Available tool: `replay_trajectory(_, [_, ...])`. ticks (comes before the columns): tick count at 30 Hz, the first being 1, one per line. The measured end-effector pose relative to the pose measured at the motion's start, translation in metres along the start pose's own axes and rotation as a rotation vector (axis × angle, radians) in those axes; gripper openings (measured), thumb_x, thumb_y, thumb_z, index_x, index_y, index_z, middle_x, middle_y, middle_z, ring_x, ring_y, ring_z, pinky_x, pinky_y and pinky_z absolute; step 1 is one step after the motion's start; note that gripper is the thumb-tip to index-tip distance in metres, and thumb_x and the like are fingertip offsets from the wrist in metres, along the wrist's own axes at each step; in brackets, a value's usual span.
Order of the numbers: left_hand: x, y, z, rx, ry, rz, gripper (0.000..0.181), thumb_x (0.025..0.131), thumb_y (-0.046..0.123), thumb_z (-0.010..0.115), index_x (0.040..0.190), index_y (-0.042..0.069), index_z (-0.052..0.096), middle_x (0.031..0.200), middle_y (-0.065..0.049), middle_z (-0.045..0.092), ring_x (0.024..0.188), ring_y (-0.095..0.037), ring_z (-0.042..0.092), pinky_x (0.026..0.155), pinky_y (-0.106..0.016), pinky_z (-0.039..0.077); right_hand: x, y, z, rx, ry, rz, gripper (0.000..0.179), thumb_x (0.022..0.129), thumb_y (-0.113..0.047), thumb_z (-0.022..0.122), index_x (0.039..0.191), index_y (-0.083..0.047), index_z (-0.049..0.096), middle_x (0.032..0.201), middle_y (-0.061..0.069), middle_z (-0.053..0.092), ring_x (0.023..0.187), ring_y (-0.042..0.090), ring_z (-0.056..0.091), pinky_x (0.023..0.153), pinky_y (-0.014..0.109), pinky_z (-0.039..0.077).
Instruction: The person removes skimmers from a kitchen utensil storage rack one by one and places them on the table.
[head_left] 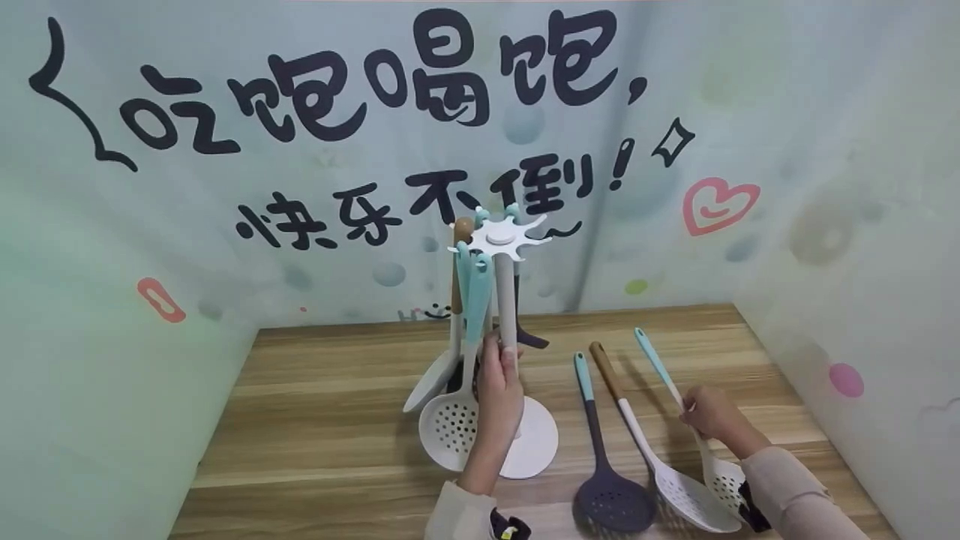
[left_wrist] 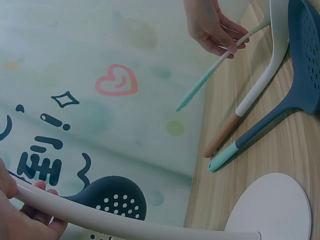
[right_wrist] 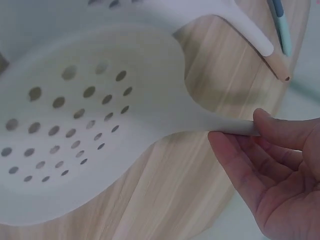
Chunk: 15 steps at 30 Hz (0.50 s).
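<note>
My left hand (head_left: pixel 501 397) grips the pole (head_left: pixel 507 300) of a white utensil stand, above its round base (head_left: pixel 538 442). Several utensils hang from the stand's hooked top (head_left: pixel 502 237), among them a white skimmer (head_left: pixel 450 431) with a teal handle. At the right, my right hand (head_left: pixel 712 411) pinches the pale shaft of another white skimmer (right_wrist: pixel 140 105), thumb on one side and fingers on the other. Its teal handle end (left_wrist: pixel 195 92) sticks out past the hand in the left wrist view. The sleeve and wrist camera partly hide its holed head in the head view.
Between the stand and my right hand, a dark slotted turner (head_left: pixel 615 501) with a teal handle end and a white slotted turner (head_left: pixel 686 491) with a brown handle lie on the wooden table (head_left: pixel 315 420). Printed walls (head_left: pixel 847 225) enclose the back and sides.
</note>
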<state>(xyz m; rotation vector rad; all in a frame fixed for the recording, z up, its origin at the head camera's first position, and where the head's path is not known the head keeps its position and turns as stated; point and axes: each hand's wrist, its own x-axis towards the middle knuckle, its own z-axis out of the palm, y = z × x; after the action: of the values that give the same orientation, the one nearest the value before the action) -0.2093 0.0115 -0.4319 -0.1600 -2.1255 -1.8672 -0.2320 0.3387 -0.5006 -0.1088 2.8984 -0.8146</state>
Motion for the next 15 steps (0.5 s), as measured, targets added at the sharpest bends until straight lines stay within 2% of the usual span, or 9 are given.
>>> replay_trajectory(6, [0.0,-0.001,0.001,0.013,0.013,0.029,0.023,0.101,0.015,0.034,0.119,0.005,0.044,0.105,-0.012,0.057,0.106,-0.025,0.053,0.091,-0.041,0.04,0.004,-0.001,0.007,-0.1,-0.037,0.006,0.004,0.077,0.007,0.061,0.073,0.007,0.061,0.06,0.008,0.056,0.046,0.012,0.052,0.042,0.024,0.045])
replay_trajectory(15, [0.0,0.0,0.0,0.006,0.004,0.004,0.024,0.101,0.017,0.033,0.121,0.008,0.043,0.107,-0.009,0.055,0.108,-0.029,0.052,0.093,-0.042,0.039,0.005,-0.004,0.014,-0.212,-0.043,-0.004,0.015,0.077,0.009,0.054,0.063,0.003,0.057,0.055,0.002,0.046,0.047,0.013,0.043,0.041,0.022,0.036])
